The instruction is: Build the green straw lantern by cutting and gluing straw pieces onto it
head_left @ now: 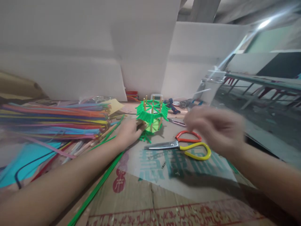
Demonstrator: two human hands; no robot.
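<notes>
A small model (152, 114) of green pipe cleaners on thin wooden posts stands in the middle of the table. It has a fringed roof ring and a lighter green base. My left hand (129, 131) grips its lower left side, fingers curled in and partly hidden. In front lies a pair of scissors (176, 145) with one red and one yellow handle, blades pointing left. My right hand (215, 128) hangs in the air just right of the scissors handles, smeared by motion, so its fingers cannot be made out.
Bundles of coloured pipe cleaners (54, 121) fill the left, with long green strips (98, 188) beside my left forearm. A utility knife (176, 122) and a dark blue glue gun (173, 106) lie behind. White boards (145, 56) stand along the back.
</notes>
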